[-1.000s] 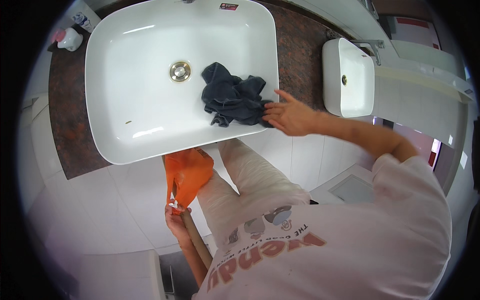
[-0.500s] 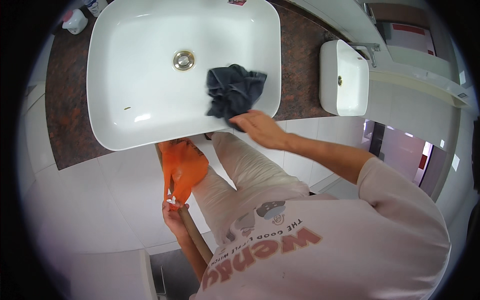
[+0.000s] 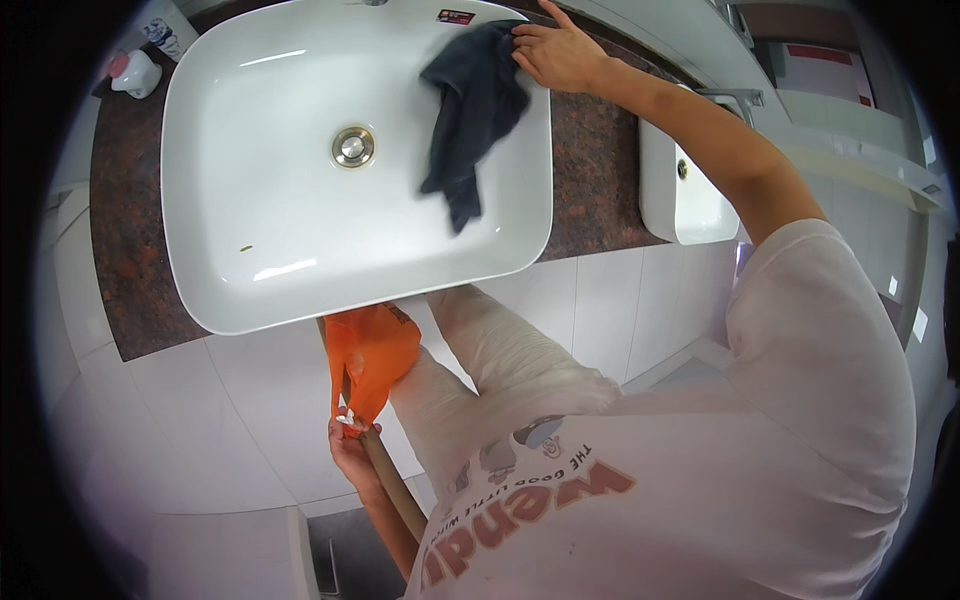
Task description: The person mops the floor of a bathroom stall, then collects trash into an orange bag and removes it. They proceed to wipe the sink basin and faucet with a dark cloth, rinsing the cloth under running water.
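Observation:
My right hand (image 3: 562,52) is at the far right rim of the white sink (image 3: 255,180), closed on a dark grey cloth (image 3: 474,112). The cloth hangs down over the inner right side of the basin, slightly blurred. Below the sink's front edge, my left hand (image 3: 352,452) is closed around the gathered end of an orange plastic bag (image 3: 372,350). A small white bit shows at its fingers. A tan pole (image 3: 392,478) runs past that hand, along my forearm; whether the fingers also grip it I cannot tell.
The sink stands on a speckled brown counter (image 3: 597,180). A metal drain (image 3: 353,147) and a small brownish-yellow speck (image 3: 246,248) show in the basin. A white bottle with a pink cap (image 3: 136,75) stands at the far left. A smaller sink (image 3: 660,190) is at the right.
My right hand has moved away from me, from the sink's near right rim to its far right rim, taking the cloth along. My left hand stays with the orange bag.

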